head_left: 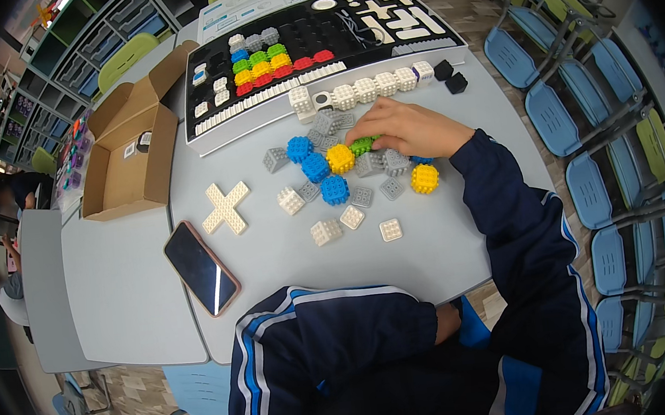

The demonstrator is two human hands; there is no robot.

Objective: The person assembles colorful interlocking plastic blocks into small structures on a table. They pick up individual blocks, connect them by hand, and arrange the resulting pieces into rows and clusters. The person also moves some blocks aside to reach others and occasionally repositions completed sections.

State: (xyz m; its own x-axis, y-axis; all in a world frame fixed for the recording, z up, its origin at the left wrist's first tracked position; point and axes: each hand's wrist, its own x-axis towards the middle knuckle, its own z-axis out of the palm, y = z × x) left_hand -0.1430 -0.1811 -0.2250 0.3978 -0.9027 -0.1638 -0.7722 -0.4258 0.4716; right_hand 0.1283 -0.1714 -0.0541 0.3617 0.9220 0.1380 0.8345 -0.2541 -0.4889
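My right hand (413, 128) reaches over the pile with its fingers bent down and closed on a green building block (362, 145). A yellow studded block (340, 159) lies just left of the fingertips, and a grey block (368, 164) sits below them. Blue blocks (316, 167) and another yellow block (424, 179) are scattered around. My left forearm (367, 320) lies folded across my lap. Only a bit of my left hand (448, 323) shows beyond the cuff; its fingers are hidden.
Behind the pile stands a kit tray (260, 118) of colored blocks, with a white block row (365, 90) along its front edge. A white cross piece (226, 208), a phone (201, 268) and an opened cardboard box (124, 167) lie leftward. Stacked chairs (556, 118) stand right.
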